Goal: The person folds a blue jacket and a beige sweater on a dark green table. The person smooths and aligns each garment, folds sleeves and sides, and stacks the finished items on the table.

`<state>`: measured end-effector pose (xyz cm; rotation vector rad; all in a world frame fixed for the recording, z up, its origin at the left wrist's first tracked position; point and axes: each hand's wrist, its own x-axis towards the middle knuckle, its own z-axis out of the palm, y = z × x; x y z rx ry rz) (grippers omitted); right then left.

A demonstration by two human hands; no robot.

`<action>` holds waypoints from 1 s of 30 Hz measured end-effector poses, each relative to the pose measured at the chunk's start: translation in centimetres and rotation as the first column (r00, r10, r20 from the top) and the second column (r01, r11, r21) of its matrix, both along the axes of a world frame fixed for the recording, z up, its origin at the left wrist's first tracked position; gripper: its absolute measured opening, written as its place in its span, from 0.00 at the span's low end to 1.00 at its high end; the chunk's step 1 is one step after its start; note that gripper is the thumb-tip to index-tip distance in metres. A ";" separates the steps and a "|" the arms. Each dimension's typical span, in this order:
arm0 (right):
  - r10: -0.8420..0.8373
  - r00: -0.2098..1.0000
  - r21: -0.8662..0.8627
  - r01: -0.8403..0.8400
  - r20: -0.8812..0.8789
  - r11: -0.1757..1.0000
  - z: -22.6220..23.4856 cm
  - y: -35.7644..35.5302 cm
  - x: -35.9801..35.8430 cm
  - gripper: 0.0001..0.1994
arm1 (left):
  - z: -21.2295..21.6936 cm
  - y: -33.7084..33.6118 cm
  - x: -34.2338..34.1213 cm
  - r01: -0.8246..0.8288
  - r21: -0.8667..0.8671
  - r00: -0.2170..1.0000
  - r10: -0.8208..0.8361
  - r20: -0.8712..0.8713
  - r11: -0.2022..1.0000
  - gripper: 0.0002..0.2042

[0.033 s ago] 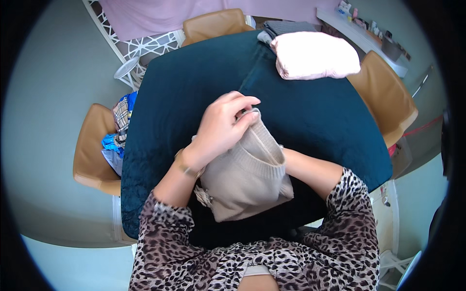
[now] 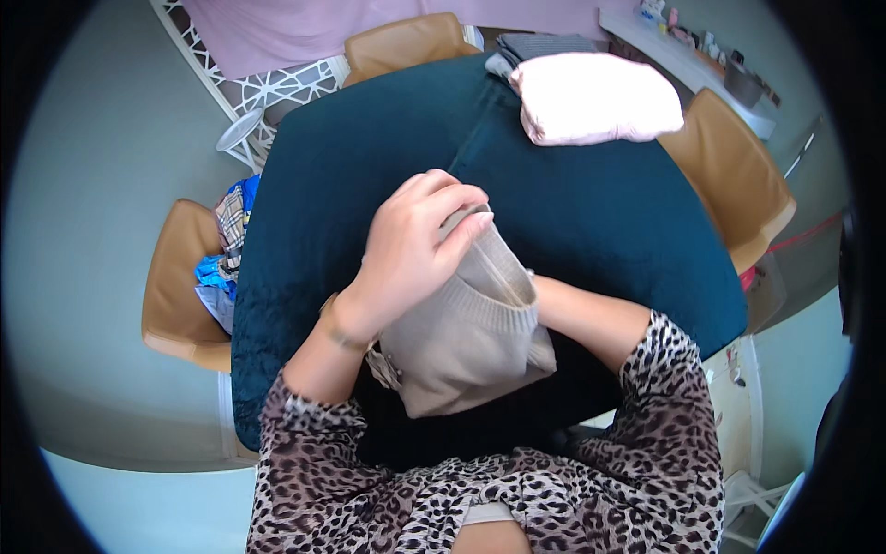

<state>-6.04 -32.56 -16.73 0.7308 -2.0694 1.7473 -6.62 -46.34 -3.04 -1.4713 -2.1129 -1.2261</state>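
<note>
A beige knitted sweater [image 2: 466, 355] is held up in folded form over the near part of the table, its ribbed neckline gaping upward. My left hand [image 2: 420, 231] pinches the far left edge of that neckline between thumb and fingers. Behind the sweater's right side goes my right hand [image 2: 552, 297]; its fingers are hidden by the knit, and only the wrist and forearm show. A small ruffled trim with bead-like dots [image 2: 382, 367] sticks out at the sweater's lower left, below my left wrist.
A dark teal cloth covers the table [image 2: 360, 157]. At its far right lie a folded pale pink bundle [image 2: 600, 100] and a grey ribbed folded garment [image 2: 546, 44]. Tan chairs stand around; the left chair [image 2: 175, 286] bears clothes [image 2: 229, 245]. A shelf [image 2: 683, 69] holds small items.
My left hand has drawn slightly to the left, and the sweater has shifted a little left and up with it. The grip on the neckline is unchanged.
</note>
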 end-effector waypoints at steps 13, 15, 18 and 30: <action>-0.194 0.971 0.237 0.223 -0.142 0.945 3.7 1.6 2.8 0.14 | -5.6 -0.5 11.4 -0.387 -0.123 0.903 0.349 -0.250 0.914 0.09; -0.223 0.975 0.198 0.221 -0.012 0.955 5.9 2.2 4.1 0.08 | -6.2 -1.5 11.5 -0.369 -0.079 0.916 0.347 -0.201 0.926 0.09; 0.005 0.967 -0.051 0.008 0.253 0.999 5.0 4.8 5.3 0.06 | -5.9 -2.3 12.3 -0.378 -0.080 0.921 0.365 -0.136 0.922 0.08; 0.222 0.934 0.496 -0.339 0.281 0.799 1.6 3.7 9.3 0.13 | -7.1 0.8 13.6 -0.175 0.020 0.953 0.175 -0.247 0.984 0.09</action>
